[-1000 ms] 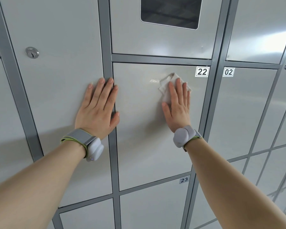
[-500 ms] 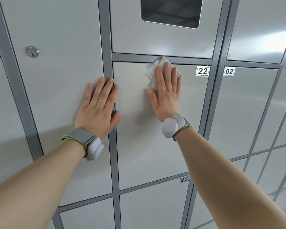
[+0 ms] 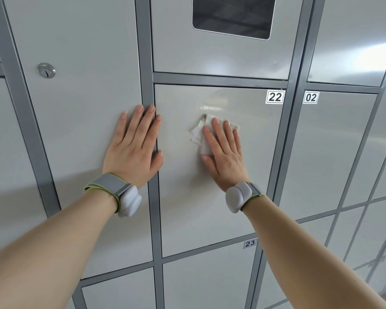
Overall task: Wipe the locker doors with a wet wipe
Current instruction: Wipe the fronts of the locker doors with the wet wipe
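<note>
Wet wipe (image 3: 206, 136) under right hand (image 3: 224, 152)

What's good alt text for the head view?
A person's right hand presses a white wet wipe flat against grey locker door 22. The left hand rests flat on the neighbouring door to the left, which has a keyhole lock.
</note>
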A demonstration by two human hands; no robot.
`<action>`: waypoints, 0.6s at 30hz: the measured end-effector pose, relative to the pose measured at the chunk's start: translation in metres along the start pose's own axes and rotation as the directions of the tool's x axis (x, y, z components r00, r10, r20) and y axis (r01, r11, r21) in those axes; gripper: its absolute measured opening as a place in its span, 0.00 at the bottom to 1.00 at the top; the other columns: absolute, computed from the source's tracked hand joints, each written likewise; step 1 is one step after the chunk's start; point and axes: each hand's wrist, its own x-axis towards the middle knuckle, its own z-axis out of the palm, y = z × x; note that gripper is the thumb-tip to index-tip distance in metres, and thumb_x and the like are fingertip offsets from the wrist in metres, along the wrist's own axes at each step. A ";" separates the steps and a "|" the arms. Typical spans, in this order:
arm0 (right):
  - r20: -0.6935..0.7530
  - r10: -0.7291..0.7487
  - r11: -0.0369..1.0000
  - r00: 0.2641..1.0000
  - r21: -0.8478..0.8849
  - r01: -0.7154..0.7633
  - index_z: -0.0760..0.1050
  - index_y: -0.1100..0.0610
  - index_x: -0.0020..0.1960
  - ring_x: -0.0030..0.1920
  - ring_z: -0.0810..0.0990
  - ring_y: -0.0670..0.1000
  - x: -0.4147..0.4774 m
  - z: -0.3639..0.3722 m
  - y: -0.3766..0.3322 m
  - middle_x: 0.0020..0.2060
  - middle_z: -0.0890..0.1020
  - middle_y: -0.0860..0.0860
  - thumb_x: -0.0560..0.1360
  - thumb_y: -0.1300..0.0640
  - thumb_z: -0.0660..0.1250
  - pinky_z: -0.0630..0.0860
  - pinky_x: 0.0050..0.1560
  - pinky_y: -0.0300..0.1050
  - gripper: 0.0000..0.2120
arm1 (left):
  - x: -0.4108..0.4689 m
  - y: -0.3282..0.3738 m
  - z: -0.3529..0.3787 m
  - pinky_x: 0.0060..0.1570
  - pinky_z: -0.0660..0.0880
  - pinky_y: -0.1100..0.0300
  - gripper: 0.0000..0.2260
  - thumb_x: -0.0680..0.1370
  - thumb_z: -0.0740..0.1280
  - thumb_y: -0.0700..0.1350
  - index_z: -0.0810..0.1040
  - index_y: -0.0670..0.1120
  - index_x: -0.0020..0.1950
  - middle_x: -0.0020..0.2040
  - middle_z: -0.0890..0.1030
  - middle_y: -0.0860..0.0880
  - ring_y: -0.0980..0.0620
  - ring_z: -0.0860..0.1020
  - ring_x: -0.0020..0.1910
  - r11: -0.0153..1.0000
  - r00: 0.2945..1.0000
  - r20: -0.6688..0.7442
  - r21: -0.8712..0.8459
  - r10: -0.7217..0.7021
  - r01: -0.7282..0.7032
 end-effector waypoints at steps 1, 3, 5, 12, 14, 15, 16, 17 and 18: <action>-0.014 0.045 0.999 0.999 0.012 -0.045 0.56 0.59 0.76 0.77 0.48 0.60 0.004 -0.001 0.000 0.76 0.57 0.58 0.80 0.50 0.54 0.46 0.76 0.58 0.27 | 0.000 0.000 0.000 0.74 0.47 0.44 0.29 0.75 0.58 0.48 0.62 0.36 0.73 0.74 0.62 0.37 0.39 0.56 0.74 1.000 1.000 -0.001 0.001 0.000 0.000; -0.037 0.129 0.991 0.991 0.047 -0.127 0.56 0.60 0.77 0.76 0.47 0.60 0.016 -0.004 -0.001 0.76 0.55 0.59 0.80 0.49 0.53 0.44 0.76 0.58 0.28 | 0.000 0.000 0.000 0.74 0.47 0.45 0.29 0.75 0.59 0.48 0.62 0.36 0.73 0.74 0.62 0.37 0.40 0.56 0.74 1.000 1.000 -0.010 0.006 0.003 -0.003; -0.042 0.173 0.983 0.984 0.071 -0.170 0.54 0.60 0.77 0.76 0.45 0.61 0.030 -0.009 -0.003 0.77 0.53 0.59 0.81 0.48 0.52 0.42 0.76 0.57 0.29 | 0.000 0.000 0.000 0.74 0.47 0.45 0.29 0.75 0.59 0.47 0.62 0.36 0.73 0.74 0.63 0.37 0.40 0.56 0.74 1.000 1.000 -0.020 -0.001 0.003 -0.003; -0.088 0.196 0.979 0.977 0.079 -0.190 0.53 0.60 0.77 0.76 0.46 0.63 0.063 -0.014 -0.016 0.77 0.54 0.60 0.80 0.46 0.51 0.39 0.75 0.56 0.30 | 0.000 -0.001 0.001 0.74 0.50 0.45 0.28 0.75 0.59 0.46 0.62 0.35 0.73 0.73 0.64 0.38 0.40 0.58 0.74 0.999 0.998 -0.059 -0.038 -0.005 0.003; -0.086 0.162 0.985 0.983 0.070 -0.156 0.54 0.60 0.77 0.76 0.46 0.63 0.064 -0.012 -0.019 0.77 0.54 0.60 0.80 0.46 0.52 0.39 0.75 0.55 0.30 | -0.001 -0.001 0.001 0.74 0.50 0.45 0.28 0.75 0.59 0.46 0.62 0.35 0.73 0.73 0.64 0.38 0.40 0.58 0.74 0.999 0.998 -0.063 -0.051 -0.005 0.001; -0.084 0.143 0.988 0.986 0.064 -0.138 0.54 0.60 0.77 0.76 0.46 0.63 0.063 -0.011 -0.020 0.77 0.54 0.60 0.80 0.46 0.53 0.40 0.75 0.56 0.30 | -0.001 -0.001 0.001 0.74 0.50 0.45 0.28 0.75 0.59 0.46 0.63 0.35 0.73 0.73 0.64 0.38 0.40 0.58 0.74 0.998 0.998 -0.063 -0.059 -0.005 0.001; -0.081 0.125 0.991 0.989 0.056 -0.121 0.55 0.60 0.77 0.76 0.47 0.63 0.061 -0.010 -0.020 0.76 0.55 0.60 0.80 0.46 0.53 0.41 0.75 0.57 0.30 | -0.001 -0.002 0.001 0.74 0.50 0.45 0.28 0.75 0.60 0.46 0.63 0.35 0.73 0.73 0.64 0.38 0.40 0.58 0.74 0.998 0.998 -0.063 -0.067 -0.006 0.002; -0.075 0.108 0.993 0.991 0.047 -0.105 0.55 0.60 0.77 0.76 0.47 0.63 0.060 -0.009 -0.021 0.76 0.55 0.60 0.80 0.46 0.53 0.42 0.76 0.57 0.30 | 0.000 -0.002 0.000 0.74 0.50 0.45 0.28 0.75 0.60 0.46 0.63 0.35 0.73 0.73 0.64 0.38 0.40 0.58 0.74 0.997 0.998 -0.063 -0.076 -0.007 0.002; -0.067 0.092 0.995 0.993 0.039 -0.090 0.56 0.60 0.77 0.76 0.47 0.63 0.058 -0.009 -0.021 0.76 0.55 0.60 0.80 0.45 0.52 0.43 0.76 0.58 0.30 | 0.000 -0.002 0.000 0.74 0.49 0.45 0.28 0.74 0.60 0.46 0.63 0.35 0.73 0.73 0.64 0.38 0.40 0.58 0.74 0.996 0.998 -0.061 -0.084 -0.007 0.001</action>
